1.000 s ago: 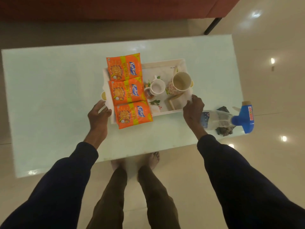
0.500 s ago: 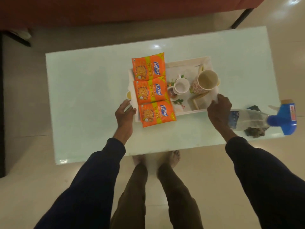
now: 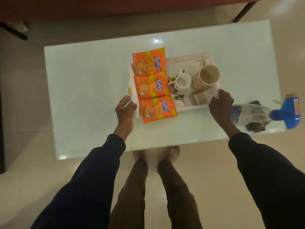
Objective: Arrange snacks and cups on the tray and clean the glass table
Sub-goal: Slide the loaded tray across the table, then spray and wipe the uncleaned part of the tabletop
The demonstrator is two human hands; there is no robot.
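Standing at the near side of a pale glass tabletop [image 3: 90, 90]. Holding a white tray [image 3: 186, 65] that sits in the middle of it. Gripping the tray's left edge with the left hand [image 3: 125, 109], thumb on the near side and fingers curled over the rim. Gripping the near right corner with the right hand [image 3: 220, 105], fingers bent round the edge. On the left part of the tray, three orange snack packs [image 3: 151, 87] in a row from far to near, each touching the next, with the nearest one sticking out past the tray's near edge. Beside them, in the middle, a small cup [image 3: 182, 80], upright and white inside. Just right of that, a big cup [image 3: 207, 76] with a leaf print, also upright. To the right of the right hand, a clear spray bottle [image 3: 257, 114] with a blue head, lying on its side near the tabletop's edge. Under the bottle, a dark cloth [image 3: 255, 126] in a heap.
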